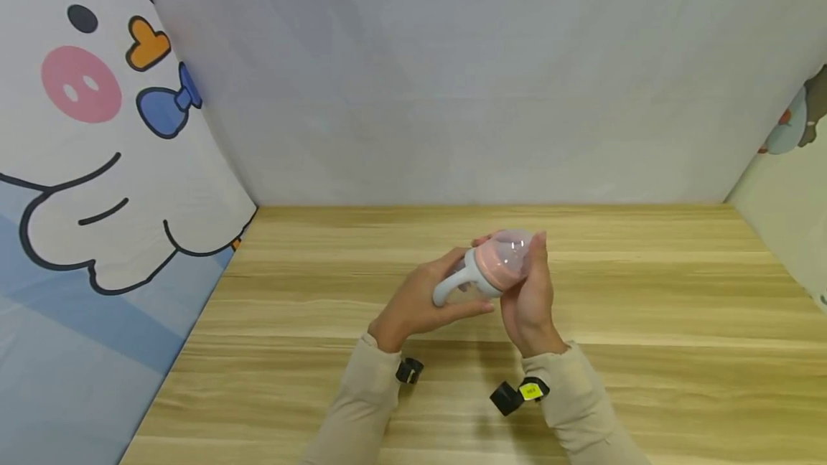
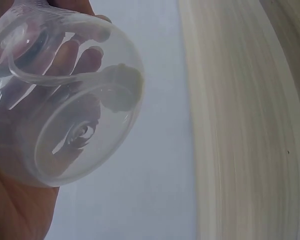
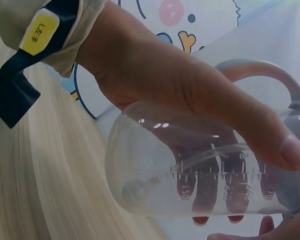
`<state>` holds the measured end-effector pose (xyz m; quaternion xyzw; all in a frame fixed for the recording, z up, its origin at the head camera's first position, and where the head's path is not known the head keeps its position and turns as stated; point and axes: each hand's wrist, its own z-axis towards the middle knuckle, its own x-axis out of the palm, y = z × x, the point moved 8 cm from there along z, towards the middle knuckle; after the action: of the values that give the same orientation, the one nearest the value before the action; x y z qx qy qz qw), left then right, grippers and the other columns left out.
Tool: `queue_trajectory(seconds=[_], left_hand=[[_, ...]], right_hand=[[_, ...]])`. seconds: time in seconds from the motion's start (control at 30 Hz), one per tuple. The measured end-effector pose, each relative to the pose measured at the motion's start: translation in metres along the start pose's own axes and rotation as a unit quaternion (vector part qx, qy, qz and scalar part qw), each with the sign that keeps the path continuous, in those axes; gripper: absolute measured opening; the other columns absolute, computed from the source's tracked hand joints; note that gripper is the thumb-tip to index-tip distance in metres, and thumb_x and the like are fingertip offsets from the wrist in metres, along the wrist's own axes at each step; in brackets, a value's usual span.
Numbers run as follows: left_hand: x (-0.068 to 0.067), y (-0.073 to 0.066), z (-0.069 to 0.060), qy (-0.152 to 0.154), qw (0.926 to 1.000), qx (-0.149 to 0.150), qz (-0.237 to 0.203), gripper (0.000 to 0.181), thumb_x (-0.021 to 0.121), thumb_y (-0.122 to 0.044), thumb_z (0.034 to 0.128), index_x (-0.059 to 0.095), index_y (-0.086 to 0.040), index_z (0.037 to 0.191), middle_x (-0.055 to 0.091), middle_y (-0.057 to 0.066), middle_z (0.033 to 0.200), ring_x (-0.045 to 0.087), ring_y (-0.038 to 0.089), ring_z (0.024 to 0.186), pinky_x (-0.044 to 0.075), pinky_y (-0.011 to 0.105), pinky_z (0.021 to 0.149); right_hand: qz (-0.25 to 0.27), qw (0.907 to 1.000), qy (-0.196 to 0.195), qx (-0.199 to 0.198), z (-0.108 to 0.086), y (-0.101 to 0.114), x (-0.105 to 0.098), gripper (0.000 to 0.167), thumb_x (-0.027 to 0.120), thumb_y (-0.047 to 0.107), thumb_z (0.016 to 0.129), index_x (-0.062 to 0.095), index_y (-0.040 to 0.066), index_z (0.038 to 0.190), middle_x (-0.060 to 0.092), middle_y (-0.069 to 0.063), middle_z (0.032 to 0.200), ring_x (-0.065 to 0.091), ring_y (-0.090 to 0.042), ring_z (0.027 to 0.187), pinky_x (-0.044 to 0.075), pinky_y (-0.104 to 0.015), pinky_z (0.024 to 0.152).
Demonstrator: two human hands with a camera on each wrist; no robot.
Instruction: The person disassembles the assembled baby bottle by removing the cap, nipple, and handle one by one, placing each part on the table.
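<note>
A clear baby bottle point(image 1: 466, 287) is held tilted above the table, its pink collar and see-through domed cap point(image 1: 512, 253) toward the right. My left hand point(image 1: 420, 296) grips the bottle's body, thumb on the near side, beside a pale grey-blue handle point(image 1: 452, 284). My right hand point(image 1: 531, 303) holds the cap end, cupped around it from the right. In the left wrist view the bottle's round base point(image 2: 90, 150) faces the camera, and a straw with a weighted end point(image 2: 121, 87) lies inside. Measuring marks point(image 3: 220, 175) run along the body in the right wrist view.
Beneath both hands is a wood-grain table point(image 1: 646, 321). A pale grey cloth wall point(image 1: 484, 92) rises behind it. Cartoon-printed cloth point(image 1: 77, 163) hangs at the left, and another printed panel point(image 1: 788, 199) stands at the right. Each wrist wears a black strap-on camera point(image 1: 507, 398).
</note>
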<state>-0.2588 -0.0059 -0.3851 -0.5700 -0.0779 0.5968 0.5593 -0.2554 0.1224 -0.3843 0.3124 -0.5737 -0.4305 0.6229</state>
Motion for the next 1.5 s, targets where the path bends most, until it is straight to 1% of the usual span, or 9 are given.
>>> queue_trajectory(seconds=[0.2, 0.37, 0.57, 0.7, 0.93, 1.2, 1.33, 1.4, 1.5], left_hand=[[0.003, -0.002, 0.002, 0.001, 1.0000, 0.002, 0.006, 0.068, 0.083, -0.036, 0.0832, 0.050, -0.021, 0.141, 0.067, -0.002, 0.104, 0.060, 0.008, 0.086, 0.052, 0.024, 0.078], [0.007, -0.003, 0.004, 0.007, 1.0000, 0.002, 0.002, 0.068, 0.082, -0.037, 0.0844, 0.049, -0.021, 0.142, 0.067, -0.002, 0.105, 0.059, 0.008, 0.086, 0.051, 0.023, 0.077], [0.016, -0.005, 0.005, 0.019, 0.9994, 0.002, -0.029, 0.069, 0.081, -0.033, 0.0861, 0.048, -0.018, 0.145, 0.069, 0.002, 0.109, 0.059, 0.008, 0.083, 0.052, 0.022, 0.077], [0.020, -0.008, 0.006, 0.020, 0.9989, 0.005, -0.042, 0.070, 0.081, -0.031, 0.0867, 0.046, -0.019, 0.146, 0.069, 0.001, 0.114, 0.060, 0.007, 0.087, 0.052, 0.022, 0.079], [0.026, -0.007, 0.004, 0.036, 0.9979, -0.026, -0.046, 0.066, 0.078, -0.034, 0.0888, 0.047, -0.020, 0.144, 0.068, 0.004, 0.103, 0.059, 0.005, 0.080, 0.052, 0.021, 0.074], [0.028, -0.007, 0.005, 0.043, 0.9970, -0.024, -0.061, 0.059, 0.077, -0.032, 0.0900, 0.048, -0.017, 0.139, 0.068, 0.008, 0.101, 0.059, 0.005, 0.080, 0.053, 0.021, 0.073], [0.024, -0.005, 0.006, 0.050, 0.9979, -0.009, -0.041, 0.059, 0.079, -0.033, 0.0881, 0.049, -0.020, 0.137, 0.067, 0.001, 0.103, 0.059, 0.006, 0.082, 0.052, 0.021, 0.075], [0.022, -0.005, 0.007, 0.051, 0.9982, 0.003, -0.030, 0.059, 0.080, -0.033, 0.0871, 0.050, -0.021, 0.136, 0.067, -0.002, 0.105, 0.059, 0.007, 0.084, 0.051, 0.022, 0.076], [0.019, -0.005, 0.004, 0.052, 0.9982, 0.002, -0.030, 0.060, 0.081, -0.032, 0.0863, 0.051, -0.021, 0.137, 0.067, -0.002, 0.105, 0.060, 0.007, 0.086, 0.052, 0.023, 0.077]], right_hand=[[0.001, 0.9999, -0.010, -0.010, -0.001, 0.005, 0.000, 0.063, 0.022, 0.064, 0.104, 0.063, 0.016, 0.102, 0.072, 0.003, 0.096, 0.063, -0.017, 0.102, 0.045, -0.033, 0.097], [0.010, 0.9991, -0.041, -0.012, -0.001, 0.007, -0.004, 0.063, 0.025, 0.064, 0.104, 0.064, 0.015, 0.100, 0.071, 0.003, 0.090, 0.065, -0.015, 0.094, 0.048, -0.031, 0.092], [0.022, 0.9960, -0.087, -0.008, -0.003, 0.008, -0.010, 0.060, 0.028, 0.064, 0.103, 0.063, 0.014, 0.098, 0.070, 0.002, 0.085, 0.066, -0.013, 0.085, 0.051, -0.027, 0.081], [0.024, 0.9943, -0.104, -0.004, -0.004, 0.010, -0.014, 0.060, 0.030, 0.064, 0.103, 0.062, 0.013, 0.098, 0.070, 0.001, 0.084, 0.066, -0.013, 0.083, 0.052, -0.026, 0.077], [0.031, 0.9909, -0.129, 0.023, -0.006, 0.010, -0.020, 0.057, 0.034, 0.064, 0.102, 0.062, 0.013, 0.099, 0.069, 0.002, 0.085, 0.068, -0.011, 0.081, 0.053, -0.025, 0.076], [0.037, 0.9918, -0.119, 0.029, -0.004, 0.011, -0.021, 0.055, 0.038, 0.061, 0.103, 0.063, 0.013, 0.098, 0.069, 0.003, 0.084, 0.067, -0.011, 0.081, 0.054, -0.026, 0.077], [0.074, 0.9888, -0.118, 0.054, -0.002, 0.009, -0.021, 0.053, 0.040, 0.061, 0.102, 0.062, 0.013, 0.094, 0.068, 0.002, 0.080, 0.066, -0.013, 0.079, 0.051, -0.027, 0.080], [0.091, 0.9869, -0.120, 0.057, -0.001, 0.009, -0.021, 0.053, 0.041, 0.061, 0.102, 0.061, 0.013, 0.093, 0.067, 0.001, 0.078, 0.065, -0.014, 0.078, 0.050, -0.028, 0.081], [0.096, 0.9857, -0.127, 0.054, -0.002, 0.006, -0.020, 0.051, 0.042, 0.061, 0.102, 0.060, 0.014, 0.093, 0.067, 0.001, 0.077, 0.065, -0.014, 0.077, 0.050, -0.027, 0.080]])
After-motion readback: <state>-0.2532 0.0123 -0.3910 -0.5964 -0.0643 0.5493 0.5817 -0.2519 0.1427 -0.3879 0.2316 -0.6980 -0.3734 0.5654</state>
